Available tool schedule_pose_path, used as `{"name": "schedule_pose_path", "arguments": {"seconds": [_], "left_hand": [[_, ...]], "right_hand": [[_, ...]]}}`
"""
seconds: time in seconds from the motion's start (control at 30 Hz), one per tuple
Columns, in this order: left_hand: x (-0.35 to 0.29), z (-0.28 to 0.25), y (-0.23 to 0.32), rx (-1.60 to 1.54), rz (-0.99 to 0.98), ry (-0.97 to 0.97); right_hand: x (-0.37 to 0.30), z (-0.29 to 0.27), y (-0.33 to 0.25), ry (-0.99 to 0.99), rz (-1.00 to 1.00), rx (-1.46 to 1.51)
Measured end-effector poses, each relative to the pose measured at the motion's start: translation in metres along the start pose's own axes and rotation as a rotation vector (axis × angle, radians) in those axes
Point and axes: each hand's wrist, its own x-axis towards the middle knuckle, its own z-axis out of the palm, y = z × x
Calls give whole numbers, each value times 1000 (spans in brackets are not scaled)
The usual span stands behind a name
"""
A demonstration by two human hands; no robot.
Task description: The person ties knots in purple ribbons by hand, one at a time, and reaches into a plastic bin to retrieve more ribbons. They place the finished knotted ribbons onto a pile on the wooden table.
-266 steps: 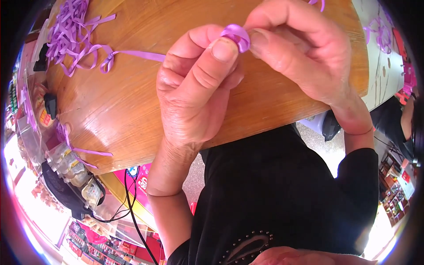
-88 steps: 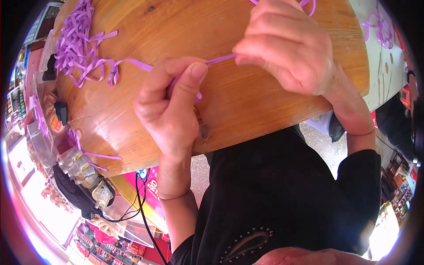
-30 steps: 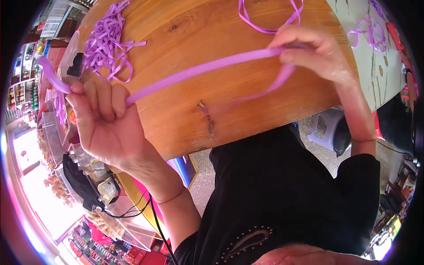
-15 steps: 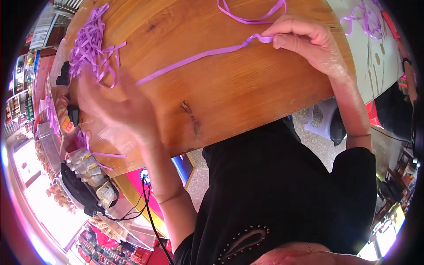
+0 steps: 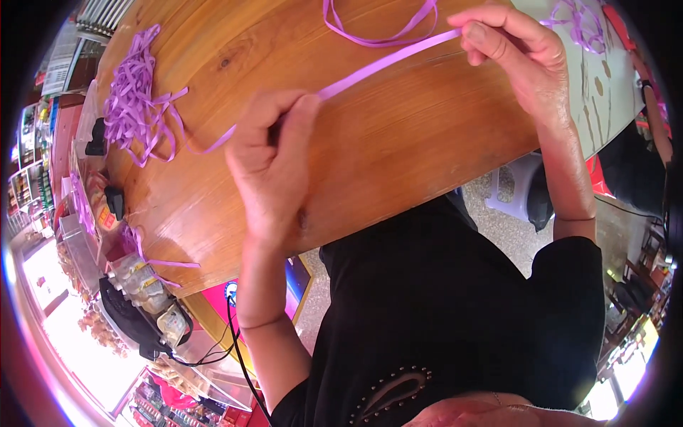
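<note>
A narrow purple ribbon (image 5: 390,62) runs taut between my two hands above the wooden table (image 5: 398,135). My left hand (image 5: 274,149) is closed on it near the middle of the table, thumb pressed against the curled fingers. From that fist the ribbon trails left toward a tangled purple ribbon pile (image 5: 135,99). At the far right my right hand (image 5: 523,60) pinches the other end between thumb and forefinger. Just beyond the taut stretch lies a loose purple ribbon loop (image 5: 380,39). No knot shows on the stretch between my hands.
More purple ribbon (image 5: 583,28) lies on a pale surface (image 5: 605,92) at the right. Along the table's left edge are ribbon scraps (image 5: 171,264), plastic packets (image 5: 142,281) and a black bag (image 5: 121,313). A black cable (image 5: 238,356) hangs below. A pale stool (image 5: 512,188) stands beneath the right side.
My left hand has moved right from near the pile and closed on the ribbon. My right hand has shifted slightly up and right. The knot seen earlier beside it no longer shows.
</note>
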Motion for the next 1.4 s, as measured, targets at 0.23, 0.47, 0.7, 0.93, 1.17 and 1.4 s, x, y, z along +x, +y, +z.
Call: {"name": "schedule_pose_path", "arguments": {"seconds": [0.23,0.47,0.7,0.93,1.17,1.4], "left_hand": [[1,-1,0,577,313,55],[7,45,20,-530,-104,-178],[2,45,17,-508,-329,-76],[-3,41,5,-569,-290,-61],[-3,47,7,-436,-207,-50],[4,40,5,75,217,-31]], "right_hand": [[38,65,-44,-38,937,-759],[40,75,-44,-197,557,-947],[44,68,-51,-104,986,-1026],[45,65,-56,-303,720,-1137],[-15,22,10,-333,-267,-1009],[28,68,-41,-301,859,-949]]}}
